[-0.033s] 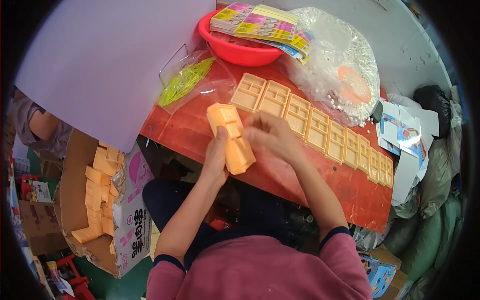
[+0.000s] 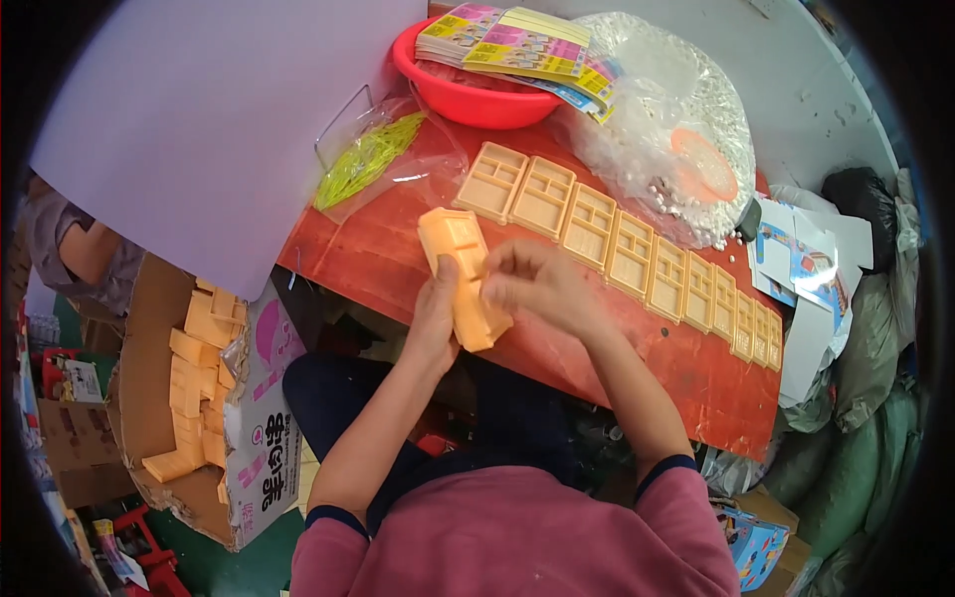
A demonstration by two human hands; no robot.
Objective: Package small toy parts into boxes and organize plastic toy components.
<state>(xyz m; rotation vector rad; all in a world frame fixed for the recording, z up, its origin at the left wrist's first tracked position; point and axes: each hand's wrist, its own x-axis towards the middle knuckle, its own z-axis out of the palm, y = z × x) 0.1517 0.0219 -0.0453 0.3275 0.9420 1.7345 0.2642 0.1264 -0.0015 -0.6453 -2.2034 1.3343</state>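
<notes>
change: nothing has visibly moved since the earlier frame; both hands and the stack sit where they were.
left hand (image 2: 435,316): grip clamped on the orange tray stack (image 2: 464,277), thumb lying on its top face.
right hand (image 2: 537,284): fingers pinched together on the stack's right edge, near its lower end.
stack position: held tilted above the near edge of the red worktop (image 2: 686,373), just in front of the body.
tray row (image 2: 637,259): same orange trays laid flat, touching side by side, running diagonally across the worktop.
back of worktop: red bowl (image 2: 468,95) carrying printed cards (image 2: 517,45); clear bag of white beads (image 2: 667,129) beside it.
left of worktop: cardboard box (image 2: 159,398) holding more orange pieces.
</notes>
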